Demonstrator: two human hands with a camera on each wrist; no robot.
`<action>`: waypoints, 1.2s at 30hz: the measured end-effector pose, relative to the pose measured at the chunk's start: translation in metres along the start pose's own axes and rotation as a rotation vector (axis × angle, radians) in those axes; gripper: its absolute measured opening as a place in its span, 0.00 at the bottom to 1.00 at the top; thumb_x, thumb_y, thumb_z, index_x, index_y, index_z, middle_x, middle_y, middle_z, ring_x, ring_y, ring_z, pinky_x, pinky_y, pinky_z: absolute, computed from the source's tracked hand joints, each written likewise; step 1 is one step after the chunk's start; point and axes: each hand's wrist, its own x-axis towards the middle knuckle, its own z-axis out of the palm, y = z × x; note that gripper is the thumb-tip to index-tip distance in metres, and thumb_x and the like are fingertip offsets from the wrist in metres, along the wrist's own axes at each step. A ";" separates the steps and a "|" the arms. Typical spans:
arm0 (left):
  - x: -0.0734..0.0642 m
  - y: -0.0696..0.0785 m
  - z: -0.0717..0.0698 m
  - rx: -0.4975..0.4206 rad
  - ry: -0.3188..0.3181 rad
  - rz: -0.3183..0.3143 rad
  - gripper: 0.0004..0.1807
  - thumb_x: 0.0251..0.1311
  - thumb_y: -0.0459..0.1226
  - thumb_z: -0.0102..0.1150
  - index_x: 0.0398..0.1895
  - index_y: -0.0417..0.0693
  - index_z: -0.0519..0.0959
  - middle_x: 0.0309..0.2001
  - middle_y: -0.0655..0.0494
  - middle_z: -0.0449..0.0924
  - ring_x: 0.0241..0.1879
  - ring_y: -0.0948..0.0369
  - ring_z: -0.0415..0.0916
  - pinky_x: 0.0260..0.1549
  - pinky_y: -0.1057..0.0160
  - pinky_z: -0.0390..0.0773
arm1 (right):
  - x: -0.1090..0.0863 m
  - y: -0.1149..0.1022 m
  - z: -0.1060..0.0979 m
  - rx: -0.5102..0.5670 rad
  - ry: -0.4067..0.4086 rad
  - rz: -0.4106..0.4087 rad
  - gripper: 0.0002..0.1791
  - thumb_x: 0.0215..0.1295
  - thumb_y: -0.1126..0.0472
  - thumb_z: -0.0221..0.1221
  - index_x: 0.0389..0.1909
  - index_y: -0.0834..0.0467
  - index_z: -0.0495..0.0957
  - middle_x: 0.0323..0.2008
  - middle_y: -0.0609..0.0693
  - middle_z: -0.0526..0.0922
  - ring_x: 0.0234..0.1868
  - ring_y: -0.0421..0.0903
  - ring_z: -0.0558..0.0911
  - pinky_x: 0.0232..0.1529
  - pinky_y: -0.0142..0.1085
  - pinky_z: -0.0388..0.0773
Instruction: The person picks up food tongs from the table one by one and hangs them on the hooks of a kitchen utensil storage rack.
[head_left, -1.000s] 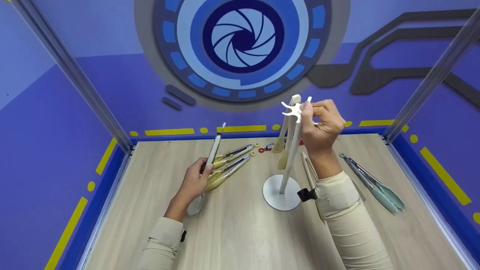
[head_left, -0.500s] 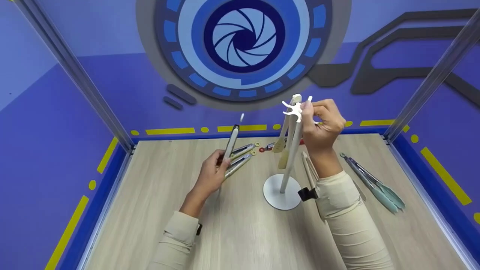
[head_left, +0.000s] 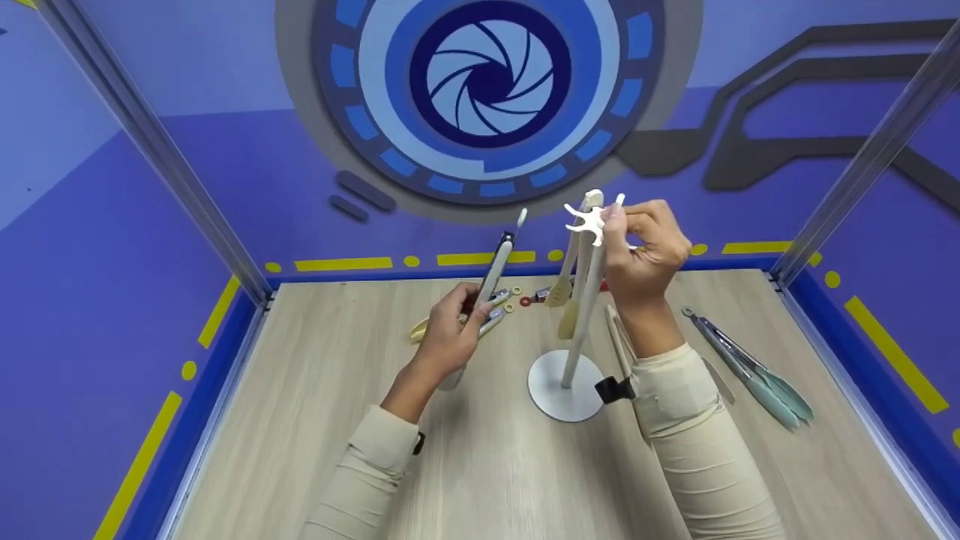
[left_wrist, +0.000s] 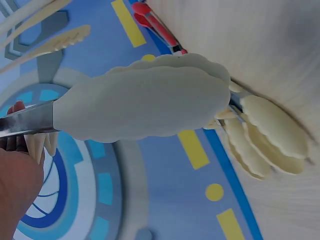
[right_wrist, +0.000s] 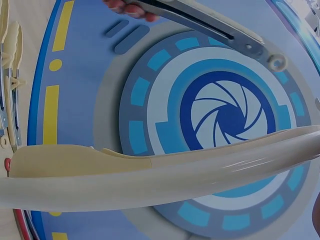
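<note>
Steel tongs (head_left: 496,268) with a pale end ring are held by my left hand (head_left: 450,330), ring end up and tilted right. Their off-white scalloped head (left_wrist: 145,97) points down, as the left wrist view shows. At top right, my right hand (head_left: 651,247) pinches the white hooked top (head_left: 587,220) of a utensil stand with its thumb and fingers. The stand's pole (right_wrist: 210,180) rises from a round base (head_left: 551,405). Cream utensils hang on the stand, among them a slotted turner (head_left: 559,292). The raised tongs are left of the hooks, apart from them.
Yellow-headed tongs (left_wrist: 275,125) lie behind my left hand, partly hidden. Red tongs (left_wrist: 159,25) lie at the back behind the stand. Green tongs (head_left: 750,367) lie at the right. A pale long utensil (head_left: 619,341) lies partly under the right sleeve. Patterned walls enclose the table.
My left hand has moved right and upward with the tongs, closer to the stand, covering part of the yellow tongs. My right hand has stayed on the stand's top.
</note>
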 end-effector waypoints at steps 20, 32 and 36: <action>0.024 0.027 0.016 0.000 -0.030 0.099 0.12 0.75 0.39 0.55 0.53 0.40 0.75 0.40 0.49 0.80 0.39 0.61 0.78 0.41 0.60 0.82 | -0.001 0.000 0.001 0.001 0.011 0.006 0.14 0.58 0.68 0.62 0.14 0.66 0.82 0.19 0.61 0.80 0.27 0.42 0.78 0.34 0.25 0.73; 0.025 0.026 0.021 0.026 -0.019 0.139 0.14 0.75 0.41 0.55 0.53 0.39 0.77 0.40 0.49 0.81 0.38 0.61 0.78 0.38 0.59 0.82 | -0.001 -0.001 0.001 0.003 0.003 0.013 0.14 0.58 0.67 0.62 0.14 0.66 0.82 0.19 0.61 0.80 0.28 0.42 0.78 0.34 0.26 0.73; 0.025 0.027 0.022 0.027 -0.031 0.121 0.14 0.75 0.43 0.55 0.52 0.42 0.78 0.39 0.52 0.81 0.37 0.62 0.75 0.36 0.61 0.80 | -0.001 0.000 0.000 0.004 0.003 0.016 0.14 0.58 0.67 0.62 0.14 0.66 0.82 0.19 0.61 0.80 0.28 0.42 0.78 0.34 0.26 0.73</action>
